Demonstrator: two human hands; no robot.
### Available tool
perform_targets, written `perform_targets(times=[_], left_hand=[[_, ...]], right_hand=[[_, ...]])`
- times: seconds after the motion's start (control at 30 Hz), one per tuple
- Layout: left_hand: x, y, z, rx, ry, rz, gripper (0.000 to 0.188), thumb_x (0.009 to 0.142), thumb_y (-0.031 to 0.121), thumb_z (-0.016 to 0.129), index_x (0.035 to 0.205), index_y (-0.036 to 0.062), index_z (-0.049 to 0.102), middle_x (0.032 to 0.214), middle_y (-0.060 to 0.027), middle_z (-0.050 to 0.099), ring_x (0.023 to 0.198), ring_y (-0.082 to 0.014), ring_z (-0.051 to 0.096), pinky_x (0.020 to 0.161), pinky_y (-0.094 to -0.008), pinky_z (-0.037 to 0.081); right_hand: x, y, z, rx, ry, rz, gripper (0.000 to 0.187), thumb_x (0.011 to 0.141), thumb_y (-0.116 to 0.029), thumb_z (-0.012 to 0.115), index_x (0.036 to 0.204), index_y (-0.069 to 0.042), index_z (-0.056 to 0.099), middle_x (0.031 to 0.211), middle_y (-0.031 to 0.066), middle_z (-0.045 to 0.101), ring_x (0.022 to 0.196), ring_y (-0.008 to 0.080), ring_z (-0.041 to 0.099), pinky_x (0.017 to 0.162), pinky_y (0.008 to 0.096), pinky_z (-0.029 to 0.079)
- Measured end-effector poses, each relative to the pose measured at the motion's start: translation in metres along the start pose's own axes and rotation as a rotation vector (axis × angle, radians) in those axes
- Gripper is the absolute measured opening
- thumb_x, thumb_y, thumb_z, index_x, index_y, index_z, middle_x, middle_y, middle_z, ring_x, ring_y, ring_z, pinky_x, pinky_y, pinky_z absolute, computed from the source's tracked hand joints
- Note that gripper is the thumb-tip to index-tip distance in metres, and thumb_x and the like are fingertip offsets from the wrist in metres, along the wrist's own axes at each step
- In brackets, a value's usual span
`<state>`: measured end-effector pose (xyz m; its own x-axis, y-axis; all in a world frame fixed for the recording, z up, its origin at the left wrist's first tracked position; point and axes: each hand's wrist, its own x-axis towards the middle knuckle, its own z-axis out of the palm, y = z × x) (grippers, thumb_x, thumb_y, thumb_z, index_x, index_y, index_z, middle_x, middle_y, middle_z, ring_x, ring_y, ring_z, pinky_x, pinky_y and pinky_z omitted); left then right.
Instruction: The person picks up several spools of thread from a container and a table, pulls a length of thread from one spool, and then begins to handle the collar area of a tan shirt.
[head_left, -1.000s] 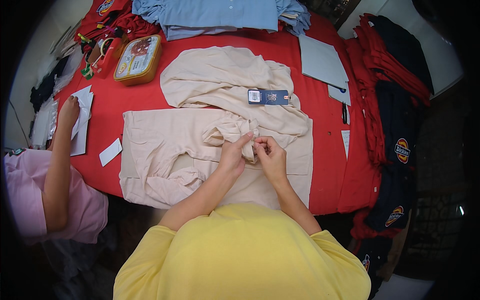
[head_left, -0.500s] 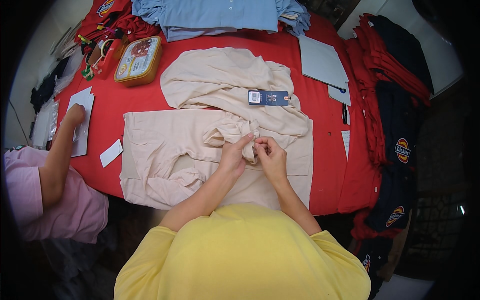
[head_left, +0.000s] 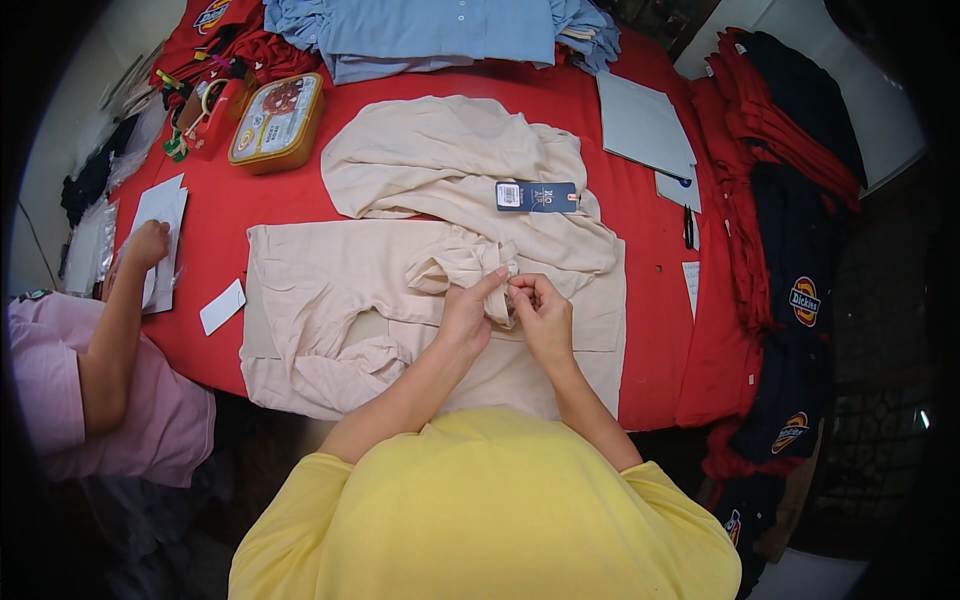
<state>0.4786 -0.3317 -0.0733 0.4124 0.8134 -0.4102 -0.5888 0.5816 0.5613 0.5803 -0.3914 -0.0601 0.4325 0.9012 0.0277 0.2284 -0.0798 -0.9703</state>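
Observation:
A beige cloth garment (head_left: 310, 265) lies spread across the red-covered table in front of me. My left hand (head_left: 468, 318) is closed on a bunched, gathered part of it, with the thumb on top. Close beside it, my right hand (head_left: 545, 315) pinches the edge of the same bunch between thumb and fingers. Just what the fingertips grip there is too small to make out. Beyond my hands, a dark blue hang tag (head_left: 537, 197) rests on the crumpled far part of the garment.
Folded light blue shirts (head_left: 440, 35) lie at the back. A tub (head_left: 276, 122) and a red tape dispenser (head_left: 208, 125) stand far left. To the left, a co-worker's hand (head_left: 148, 245) is over white sheets (head_left: 165, 290). White card (head_left: 645, 120) and red and navy clothing stacks (head_left: 790, 215) line the right.
My hands stay almost still on the gathered cloth. At the left, the co-worker's hand has shifted slightly over the white sheets, and the sheets have moved a little.

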Motion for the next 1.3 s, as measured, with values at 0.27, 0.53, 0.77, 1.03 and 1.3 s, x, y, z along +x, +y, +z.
perform_targets(times=[0.27,0.53,0.77,1.03,1.3], left_hand=[[-0.0002,0.0000,-0.0010,0.009,-0.005,-0.007,0.027,0.083,0.006,0.064,0.107,-0.0029,0.056,0.099,-0.0094,0.062,0.087,-0.0191,0.062,0.075,-0.0324,0.052],[-0.0011,0.0010,-0.0008,0.006,0.004,-0.017,0.027,0.083,0.007,0.065,0.106,-0.0026,0.056,0.100,-0.0092,0.062,0.087,-0.0190,0.062,0.075,-0.0325,0.052],[-0.0027,0.0024,0.0008,0.010,0.004,-0.033,0.026,0.083,0.006,0.064,0.105,-0.0026,0.056,0.098,-0.0092,0.062,0.085,-0.0195,0.063,0.075,-0.0331,0.052],[-0.0026,0.0017,0.0006,0.011,-0.003,-0.024,0.025,0.083,0.006,0.064,0.105,-0.0030,0.056,0.097,-0.0097,0.062,0.084,-0.0195,0.063,0.073,-0.0325,0.052],[-0.0040,0.0027,0.0028,-0.002,-0.007,-0.003,0.023,0.084,0.006,0.063,0.104,-0.0025,0.056,0.095,-0.0095,0.063,0.081,-0.0197,0.064,0.070,-0.0325,0.053]], right_hand=[[0.0002,0.0011,0.0002,0.005,-0.011,-0.005,0.011,0.089,-0.004,0.056,0.096,0.003,0.060,0.076,0.0013,0.061,0.066,0.0047,0.055,0.058,0.0202,0.047],[-0.0008,-0.0004,-0.0008,-0.006,-0.022,0.001,0.011,0.089,-0.004,0.055,0.096,0.003,0.060,0.076,0.0013,0.061,0.067,0.0048,0.056,0.059,0.0200,0.047],[-0.0009,-0.0002,-0.0008,0.015,-0.022,0.015,0.012,0.088,-0.004,0.055,0.096,0.003,0.060,0.076,0.0014,0.061,0.067,0.0049,0.056,0.059,0.0202,0.047],[-0.0002,0.0049,0.0014,0.060,0.019,-0.007,0.011,0.087,-0.007,0.058,0.093,0.001,0.062,0.069,0.0025,0.062,0.061,0.0061,0.055,0.058,0.0227,0.047],[0.0002,0.0014,0.0014,0.037,0.005,0.005,0.011,0.088,-0.007,0.057,0.094,0.002,0.061,0.071,0.0017,0.061,0.063,0.0054,0.055,0.058,0.0215,0.047]])
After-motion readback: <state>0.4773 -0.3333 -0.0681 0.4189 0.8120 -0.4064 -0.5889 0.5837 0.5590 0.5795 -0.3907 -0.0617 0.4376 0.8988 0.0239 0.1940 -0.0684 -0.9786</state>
